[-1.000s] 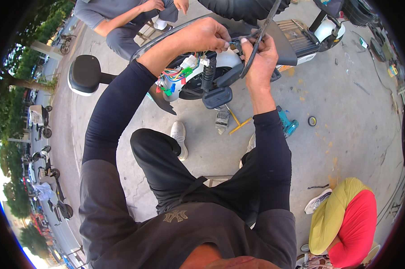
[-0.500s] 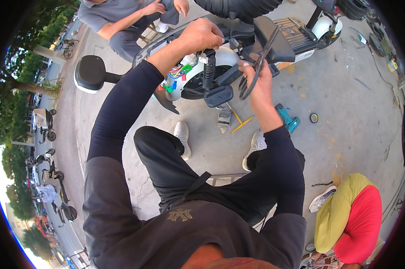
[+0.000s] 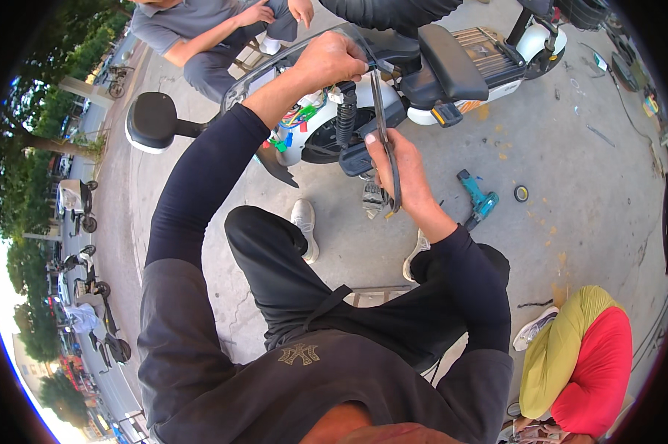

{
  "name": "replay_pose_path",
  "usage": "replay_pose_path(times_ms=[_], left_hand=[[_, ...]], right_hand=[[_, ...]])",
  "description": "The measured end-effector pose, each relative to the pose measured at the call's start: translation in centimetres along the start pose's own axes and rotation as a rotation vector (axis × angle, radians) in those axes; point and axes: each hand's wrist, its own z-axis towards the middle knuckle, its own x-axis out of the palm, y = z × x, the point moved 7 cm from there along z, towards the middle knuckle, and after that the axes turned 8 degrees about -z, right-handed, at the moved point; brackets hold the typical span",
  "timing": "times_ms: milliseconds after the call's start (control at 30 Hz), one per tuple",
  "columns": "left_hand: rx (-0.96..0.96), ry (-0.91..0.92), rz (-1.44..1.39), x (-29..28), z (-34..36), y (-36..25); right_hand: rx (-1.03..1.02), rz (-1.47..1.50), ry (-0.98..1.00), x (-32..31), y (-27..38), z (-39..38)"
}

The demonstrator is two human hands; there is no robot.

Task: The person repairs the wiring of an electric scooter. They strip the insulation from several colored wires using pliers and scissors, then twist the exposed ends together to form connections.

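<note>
My left hand (image 3: 332, 61) fisted on the clear windshield (image 3: 289, 55) edge, right hand (image 3: 397, 174) gripping a black cable (image 3: 382, 111) beside the scooter (image 3: 430, 70) fork. Teal drill (image 3: 476, 201) and tape roll (image 3: 521, 194) on the pavement (seated person past the scooter). Right hand sits lower than before.

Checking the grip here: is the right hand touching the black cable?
Touching. The head view shows the right hand closed around the black cable, which runs through the fingers and out below the palm.
</note>
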Motion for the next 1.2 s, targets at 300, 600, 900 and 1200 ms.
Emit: replay_pose_path(times_ms=[300,600,900,1200], left_hand=[[0.004,0.041,-0.050,0.5,-0.2,0.3],[0.109,0.142,0.069,1.4,-0.4,-0.4],[0.136,0.193,0.091,1.6,-0.4,-0.5],[-0.018,0.251,-0.204,-1.9,-0.1,-0.3]], right_hand=[[-0.002,-0.042,-0.073,-1.5,-0.5,1.5],[-0.082,-0.238,-0.063,-2.4,1.1,1.4],[-0.072,-0.355,-0.136,-2.4,1.6,0.8],[-0.283,-0.044,-0.734,-11.3,4.9,-2.5]])
